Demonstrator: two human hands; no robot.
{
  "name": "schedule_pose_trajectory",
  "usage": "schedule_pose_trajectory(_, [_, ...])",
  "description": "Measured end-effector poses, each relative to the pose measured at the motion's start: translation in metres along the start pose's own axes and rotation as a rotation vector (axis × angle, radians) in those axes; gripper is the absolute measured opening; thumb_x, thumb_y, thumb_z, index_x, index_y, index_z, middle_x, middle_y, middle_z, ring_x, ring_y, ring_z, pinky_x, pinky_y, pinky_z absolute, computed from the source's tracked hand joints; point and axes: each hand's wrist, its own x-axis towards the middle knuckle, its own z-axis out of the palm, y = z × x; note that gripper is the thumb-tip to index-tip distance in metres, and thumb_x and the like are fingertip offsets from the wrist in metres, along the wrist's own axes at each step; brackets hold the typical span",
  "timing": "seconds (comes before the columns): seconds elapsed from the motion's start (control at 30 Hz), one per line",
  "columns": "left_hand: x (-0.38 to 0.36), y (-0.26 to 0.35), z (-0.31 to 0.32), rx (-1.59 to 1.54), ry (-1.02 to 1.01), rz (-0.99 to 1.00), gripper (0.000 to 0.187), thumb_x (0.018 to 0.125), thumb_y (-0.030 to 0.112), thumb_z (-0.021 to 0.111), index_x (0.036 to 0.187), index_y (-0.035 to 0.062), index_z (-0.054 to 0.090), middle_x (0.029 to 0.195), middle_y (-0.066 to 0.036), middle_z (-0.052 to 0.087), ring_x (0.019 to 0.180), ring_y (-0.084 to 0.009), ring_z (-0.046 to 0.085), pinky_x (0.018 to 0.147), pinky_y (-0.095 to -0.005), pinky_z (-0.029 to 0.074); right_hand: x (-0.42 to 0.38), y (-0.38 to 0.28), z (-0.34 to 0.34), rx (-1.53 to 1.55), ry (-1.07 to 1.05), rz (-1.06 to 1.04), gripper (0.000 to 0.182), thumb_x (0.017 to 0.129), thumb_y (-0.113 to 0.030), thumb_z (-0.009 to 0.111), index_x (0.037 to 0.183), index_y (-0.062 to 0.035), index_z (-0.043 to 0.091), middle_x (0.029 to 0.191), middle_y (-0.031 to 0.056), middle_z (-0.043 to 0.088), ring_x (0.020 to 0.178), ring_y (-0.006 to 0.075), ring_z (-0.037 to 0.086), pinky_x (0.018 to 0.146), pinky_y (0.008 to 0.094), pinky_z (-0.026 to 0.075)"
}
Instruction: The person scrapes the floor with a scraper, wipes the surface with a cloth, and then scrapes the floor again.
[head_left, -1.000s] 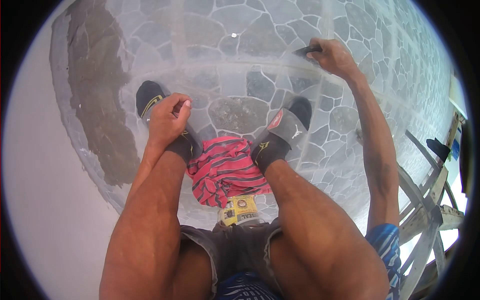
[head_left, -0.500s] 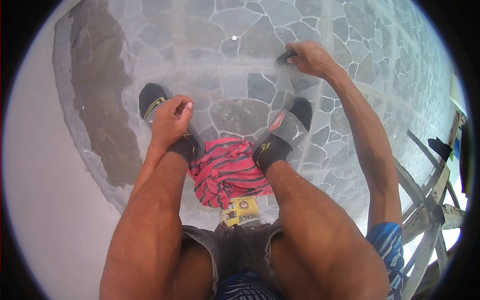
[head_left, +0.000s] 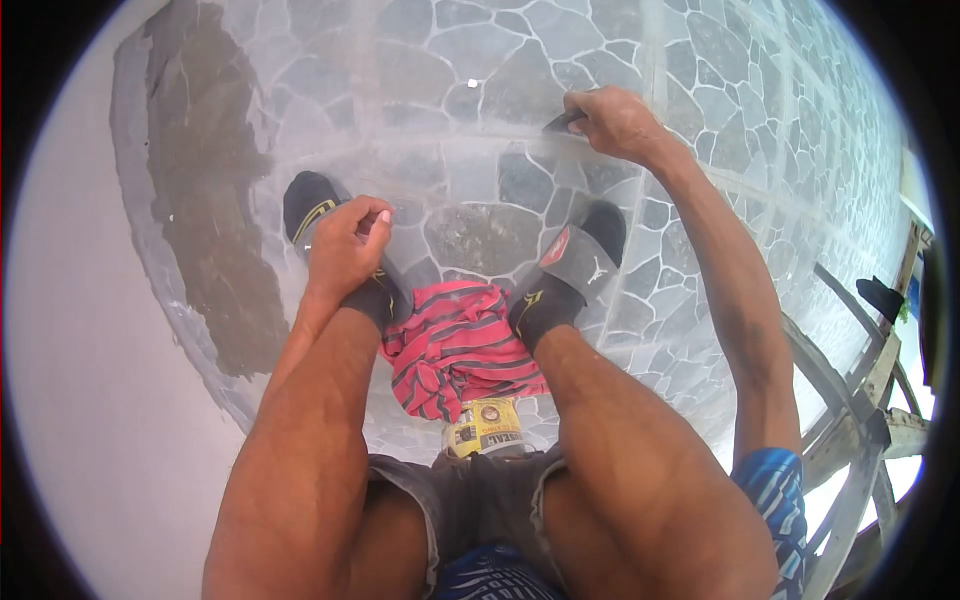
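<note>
My right hand (head_left: 618, 122) is closed around a small dark, flat-looking object (head_left: 566, 121), held low over the stone-patterned floor (head_left: 484, 238) along a pale joint line. Most of that object is covered by my fingers, so its kind does not show. Over my left foot, my left hand (head_left: 347, 243) hangs with its fingers curled in and the thumb against them; nothing shows in it. Between my feet lies a crumpled pink cloth with dark stripes (head_left: 465, 345). Just behind the cloth stands a tub with a yellow label (head_left: 490, 425).
Black slide sandals (head_left: 582, 262) and dark socks are on my feet. Along the left runs a pale wall (head_left: 90, 330) with a brownish damp-looking strip (head_left: 210, 200) beside it. Wooden framing (head_left: 865, 430) stands at the right. A small white bit (head_left: 473, 83) lies on the floor ahead.
My right hand has shifted slightly left and the dark object has tilted under the fingers. My left hand stays over the foot; the whole view has drifted slightly.
</note>
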Motion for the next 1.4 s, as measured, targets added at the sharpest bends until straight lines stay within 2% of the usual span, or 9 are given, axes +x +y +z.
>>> schedule_pose_trajectory(0.1, [-0.003, -0.001, -0.002, 0.000, -0.009, -0.001, 0.010, 0.093, 0.010, 0.065, 0.095, 0.0012, 0.069, 0.076, -0.008, 0.069, 0.067, -0.0158, 0.066, 0.064, -0.0285, 0.052, 0.004, -0.015, -0.038, 0.222, 0.046, 0.133, 0.013, 0.090, -0.012, 0.067, 0.101, -0.0049, 0.067, 0.090, 0.0173, 0.073, 0.082, 0.0385, 0.067, 0.074, 0.0482, 0.050])
schedule_pose_trajectory(0.17, [-0.003, -0.001, -0.002, 0.012, -0.033, -0.012, 0.010, 0.095, 0.008, 0.062, 0.099, 0.0017, 0.069, 0.078, -0.004, 0.070, 0.067, -0.0102, 0.064, 0.064, -0.0254, 0.050, 0.010, -0.007, 0.000, 0.032, 0.019, -0.002, 0.014, 0.090, -0.014, 0.068, 0.100, -0.0046, 0.068, 0.088, 0.0164, 0.072, 0.080, 0.0374, 0.068, 0.074, 0.0461, 0.051])
schedule_pose_trajectory(0.43, [-0.004, -0.001, -0.001, 0.016, -0.034, 0.007, 0.010, 0.095, 0.008, 0.062, 0.099, 0.0019, 0.069, 0.078, -0.005, 0.071, 0.068, -0.0104, 0.065, 0.065, -0.0253, 0.050, 0.016, -0.031, -0.006, -0.050, -0.110, 0.054, 0.019, 0.089, -0.014, 0.070, 0.106, -0.0049, 0.066, 0.091, 0.0180, 0.071, 0.090, 0.0389, 0.067, 0.078, 0.0478, 0.051])
schedule_pose_trajectory(0.57, [-0.003, -0.002, -0.001, 0.021, -0.024, 0.006, 0.010, 0.095, 0.008, 0.062, 0.098, 0.0020, 0.069, 0.078, -0.005, 0.071, 0.069, -0.0110, 0.066, 0.066, -0.0253, 0.051, 0.017, -0.020, -0.034, 0.197, 0.040, 0.091, 0.016, 0.088, -0.013, 0.069, 0.102, -0.0042, 0.067, 0.092, 0.0185, 0.072, 0.089, 0.0376, 0.068, 0.079, 0.0478, 0.051])
schedule_pose_trajectory(0.7, [0.001, -0.001, -0.001, 0.022, -0.028, 0.014, 0.010, 0.095, 0.008, 0.062, 0.098, 0.0015, 0.069, 0.079, -0.005, 0.071, 0.070, -0.0115, 0.066, 0.066, -0.0256, 0.051, 0.014, -0.029, -0.010, -0.020, -0.115, 0.012, 0.017, 0.088, -0.013, 0.070, 0.103, -0.0059, 0.067, 0.090, 0.0182, 0.071, 0.087, 0.0373, 0.068, 0.077, 0.0471, 0.052])
schedule_pose_trajectory(0.8, [-0.003, -0.001, -0.002, 0.013, -0.019, -0.007, 0.010, 0.095, 0.008, 0.062, 0.098, 0.0009, 0.069, 0.079, -0.006, 0.071, 0.070, -0.0116, 0.066, 0.066, -0.0257, 0.051, 0.015, -0.027, -0.032, 0.185, 0.038, 0.096, 0.019, 0.088, -0.012, 0.069, 0.106, -0.0065, 0.067, 0.089, 0.0190, 0.070, 0.089, 0.0381, 0.068, 0.079, 0.0498, 0.051])
schedule_pose_trajectory(1.2, [-0.001, -0.004, 0.000, -0.025, -0.021, -0.004, 0.009, 0.094, 0.007, 0.063, 0.098, 0.0013, 0.069, 0.078, -0.006, 0.070, 0.069, -0.0127, 0.065, 0.063, -0.0264, 0.050, 0.002, -0.008, -0.013, 0.016, -0.040, -0.077, 0.012, 0.089, -0.012, 0.068, 0.099, -0.0046, 0.065, 0.083, 0.0174, 0.070, 0.075, 0.0348, 0.066, 0.070, 0.0446, 0.050])
schedule_pose_trajectory(1.33, [-0.004, -0.006, 0.002, -0.082, 0.019, -0.058, 0.008, 0.091, 0.009, 0.066, 0.095, 0.0023, 0.070, 0.078, -0.008, 0.070, 0.066, -0.0168, 0.066, 0.063, -0.0287, 0.051, -0.012, 0.006, -0.052, 0.234, -0.010, 0.270, 0.014, 0.088, -0.011, 0.069, 0.099, -0.0036, 0.064, 0.085, 0.0187, 0.069, 0.085, 0.0377, 0.066, 0.075, 0.0472, 0.050])
schedule_pose_trajectory(1.4, [-0.002, -0.006, 0.002, -0.073, 0.014, -0.028, 0.008, 0.091, 0.008, 0.066, 0.095, 0.0024, 0.070, 0.078, -0.008, 0.070, 0.066, -0.0163, 0.066, 0.062, -0.0282, 0.051, -0.027, 0.031, -0.021, 0.091, -0.089, 0.121, 0.013, 0.089, -0.011, 0.069, 0.099, -0.0035, 0.065, 0.086, 0.0180, 0.070, 0.082, 0.0357, 0.066, 0.073, 0.0450, 0.049])
